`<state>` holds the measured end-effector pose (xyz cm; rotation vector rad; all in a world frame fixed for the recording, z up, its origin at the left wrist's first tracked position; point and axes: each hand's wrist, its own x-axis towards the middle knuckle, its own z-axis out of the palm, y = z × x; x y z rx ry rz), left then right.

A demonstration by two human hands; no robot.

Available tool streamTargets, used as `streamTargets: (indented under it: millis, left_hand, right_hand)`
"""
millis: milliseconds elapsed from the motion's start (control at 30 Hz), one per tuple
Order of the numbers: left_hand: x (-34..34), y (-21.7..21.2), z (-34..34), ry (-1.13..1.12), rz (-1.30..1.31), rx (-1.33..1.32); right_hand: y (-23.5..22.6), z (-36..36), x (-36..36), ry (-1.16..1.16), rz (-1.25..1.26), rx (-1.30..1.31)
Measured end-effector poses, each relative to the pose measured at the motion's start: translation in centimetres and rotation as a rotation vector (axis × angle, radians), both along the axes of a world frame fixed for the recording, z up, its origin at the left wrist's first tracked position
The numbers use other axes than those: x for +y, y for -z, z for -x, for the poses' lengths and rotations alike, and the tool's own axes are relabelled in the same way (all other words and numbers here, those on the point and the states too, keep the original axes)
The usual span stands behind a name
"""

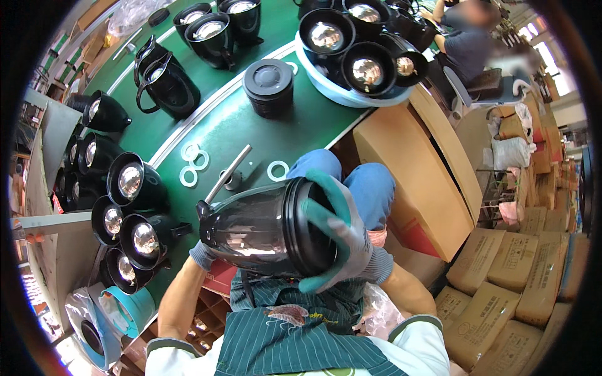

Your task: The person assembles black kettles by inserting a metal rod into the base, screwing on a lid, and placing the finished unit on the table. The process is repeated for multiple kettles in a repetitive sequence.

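Observation:
A glossy black jug (248, 229) lies sideways in front of my apron, its narrow spouted end to the left and its ridged round black end piece (311, 247) to the right. My right hand (352, 235), in a grey and green glove, is closed over that end piece with the fingers curved round its rim. My left hand (202, 255) is mostly behind the jug, against its left underside; only the glove's cuff shows and its fingers are hidden. Just beyond the jug, a metal rod (229, 172) stands tilted beside a small metal cylinder (233, 181) on the green table.
Pale rings (189, 176) lie on the green table (216, 135), near a stack of black round caps (268, 88). Black jugs (130, 182) crowd the left side; a light-blue basin (320, 88) holds more. Cardboard boxes (501, 301) are stacked at right. A person (467, 37) sits at the far right.

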<state>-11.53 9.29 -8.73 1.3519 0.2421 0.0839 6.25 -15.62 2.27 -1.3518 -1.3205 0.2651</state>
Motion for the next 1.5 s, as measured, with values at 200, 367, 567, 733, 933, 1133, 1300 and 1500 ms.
streamTargets:
  millis: [200, 367, 567, 733, 933, 1133, 1300, 1500]
  left_hand:
    - [-1.9, -3.3, -1.3, -0.035, -0.160, -0.028]
    - [-4.7, -13.8, -4.2, -0.011, -1.588, -0.706]
    - [-0.4, -5.2, -2.2, 0.082, -0.704, -0.120]
    - [-2.6, -4.5, -3.1, 0.069, -0.329, -0.306]
    - [-3.9, -13.5, -6.5, 0.078, -1.487, -0.647]
    - [-2.0, -2.9, -2.6, 0.048, -0.081, -0.007]
    - [-4.2, -15.8, -6.3, -0.058, -1.541, -0.760]
    - [-1.0, -7.5, -3.7, -0.071, -0.606, -0.135]
  right_hand:
    - [-1.7, 1.0, -4.0, 0.147, 0.013, -0.084]
    - [10.6, 0.6, -8.2, 0.200, 0.065, 0.891]
    - [6.3, 2.0, -12.4, 0.319, 0.292, -0.054]
    - [3.7, 1.0, -8.7, 0.241, -0.175, 0.251]
    - [7.1, 3.1, -11.0, 0.176, 0.133, 0.768]
    - [5.6, 0.3, -8.5, 0.272, -0.185, -0.064]
    - [5.9, 2.0, -7.4, 0.250, 0.037, 0.963]
    - [1.9, 1.5, -8.5, 0.247, 0.262, 0.135]
